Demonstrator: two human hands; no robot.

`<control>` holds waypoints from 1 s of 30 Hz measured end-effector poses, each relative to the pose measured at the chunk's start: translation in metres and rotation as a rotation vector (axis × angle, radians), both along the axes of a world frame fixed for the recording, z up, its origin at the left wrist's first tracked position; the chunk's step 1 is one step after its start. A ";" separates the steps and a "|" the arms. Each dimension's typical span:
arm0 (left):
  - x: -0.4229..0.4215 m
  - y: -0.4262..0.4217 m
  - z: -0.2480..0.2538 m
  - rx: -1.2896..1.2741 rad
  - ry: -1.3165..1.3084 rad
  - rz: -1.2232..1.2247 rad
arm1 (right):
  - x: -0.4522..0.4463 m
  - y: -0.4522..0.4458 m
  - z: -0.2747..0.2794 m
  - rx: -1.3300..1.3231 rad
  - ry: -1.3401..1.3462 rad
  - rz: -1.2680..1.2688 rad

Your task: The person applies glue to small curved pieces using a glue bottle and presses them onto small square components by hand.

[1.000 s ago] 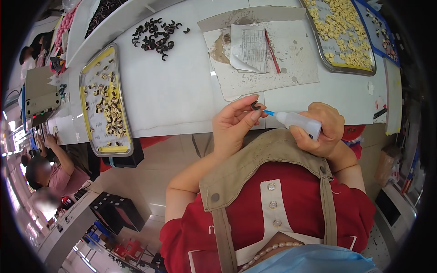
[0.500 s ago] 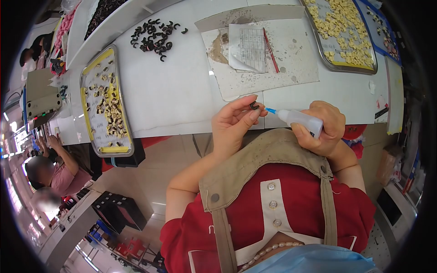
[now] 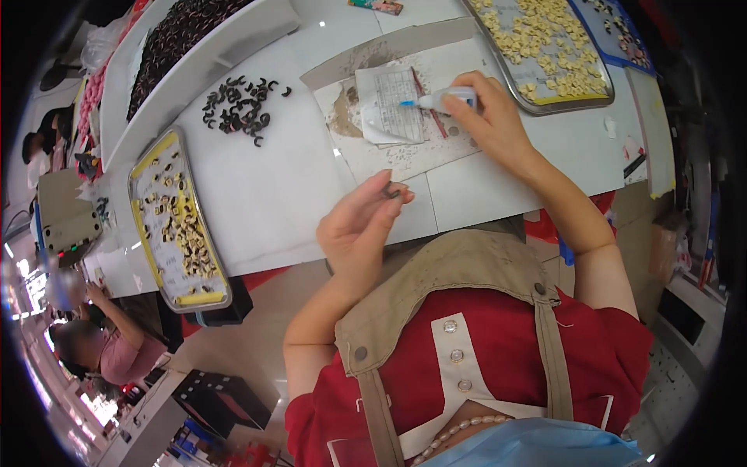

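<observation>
My left hand (image 3: pixel 359 222) is closed in a pinch near the table's front edge, holding a small dark curved piece (image 3: pixel 391 191) between thumb and fingertips. Farther out, my right hand (image 3: pixel 489 117) grips a clear squeeze bottle (image 3: pixel 455 99), tilted on its side with its blue nozzle tip pointing left. The bottle is above a cardboard sheet (image 3: pixel 397 165), with the nozzle over a printed paper (image 3: pixel 389 117). Beside the paper lies a red pen (image 3: pixel 437 124), partly covered by the bottle. A loose pile of dark curved pieces (image 3: pixel 241 109) rests on the white table to the left.
On the left, a metal tray (image 3: pixel 226 300) holds small yellow-and-dark pieces. Another tray (image 3: pixel 572 105) at the back right carries many pale yellow pieces, beside a blue tray (image 3: pixel 626 62). A white bin (image 3: pixel 226 66) of dark pieces stands at the back left. One co-worker (image 3: pixel 117 354) sits at left.
My right hand has carried the bottle forward, away from my left hand, over the paper. My left hand still pinches the dark piece. The camera view has shifted somewhat.
</observation>
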State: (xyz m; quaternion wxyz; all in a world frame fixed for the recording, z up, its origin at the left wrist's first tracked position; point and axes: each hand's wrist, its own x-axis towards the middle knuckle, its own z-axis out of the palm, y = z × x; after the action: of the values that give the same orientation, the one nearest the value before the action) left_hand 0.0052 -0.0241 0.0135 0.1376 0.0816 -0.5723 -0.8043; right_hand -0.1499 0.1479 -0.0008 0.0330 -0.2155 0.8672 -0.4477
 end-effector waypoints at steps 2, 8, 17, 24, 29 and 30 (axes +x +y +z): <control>-0.001 -0.011 0.005 -0.045 0.024 -0.031 | -0.003 0.000 0.000 0.066 0.195 0.095; 0.005 -0.013 -0.009 0.062 -0.123 0.015 | -0.032 0.071 0.032 0.224 0.146 -0.062; -0.006 0.014 0.001 0.160 -0.253 -0.079 | -0.069 0.094 0.023 0.399 0.012 0.081; -0.013 0.019 0.008 0.278 -0.331 -0.162 | -0.036 0.066 0.035 -0.240 0.010 0.152; -0.018 0.019 0.006 0.417 -0.376 -0.243 | 0.027 0.025 0.046 -0.246 0.107 0.435; -0.017 0.018 0.005 0.434 -0.366 -0.264 | 0.031 0.017 0.041 -0.250 0.240 0.456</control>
State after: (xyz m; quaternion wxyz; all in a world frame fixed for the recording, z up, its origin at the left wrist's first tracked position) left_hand -0.0115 -0.0058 0.0183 -0.0940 0.1776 -0.4081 -0.8905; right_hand -0.1193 0.1651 0.0405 0.0031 -0.4585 0.7321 -0.5037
